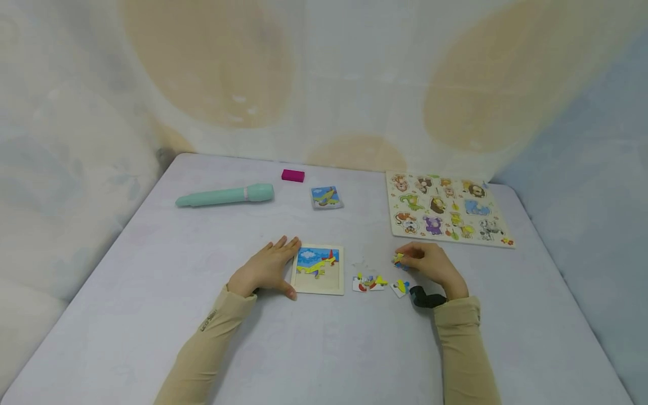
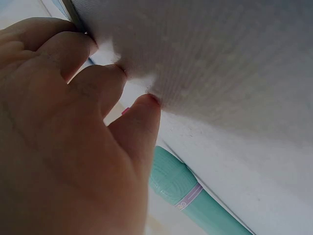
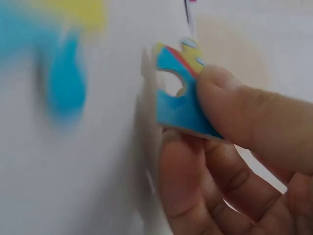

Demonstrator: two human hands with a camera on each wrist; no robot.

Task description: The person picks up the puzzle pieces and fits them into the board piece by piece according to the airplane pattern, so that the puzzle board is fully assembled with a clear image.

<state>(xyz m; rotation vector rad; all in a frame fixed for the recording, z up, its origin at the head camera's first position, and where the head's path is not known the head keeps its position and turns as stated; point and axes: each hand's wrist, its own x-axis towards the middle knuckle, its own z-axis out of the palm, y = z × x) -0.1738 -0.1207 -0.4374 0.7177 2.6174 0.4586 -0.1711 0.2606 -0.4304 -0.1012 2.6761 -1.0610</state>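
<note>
My right hand [image 1: 430,261] pinches a blue, yellow and red jigsaw piece [image 3: 181,110] between thumb and fingers, close over the table. The piece shows a round notch in one edge in the right wrist view. My left hand [image 1: 268,267] rests spread at the left side of a square wooden puzzle frame [image 1: 331,285], fingers along its upper left corner and thumb by its lower left. Joined pieces with a yellow and blue picture [image 1: 311,261] fill the upper part of the frame. Between frame and right hand lie loose jigsaw pieces [image 1: 368,283], with another piece [image 1: 400,288] nearer the right wrist.
Behind the frame lie a small picture square [image 1: 326,197] and a magenta block [image 1: 293,175]. A mint-green microphone-shaped object [image 1: 225,196] lies at the back left. At the back right is an animal puzzle board [image 1: 445,208]. A patterned curtain [image 1: 354,84] hangs behind the table.
</note>
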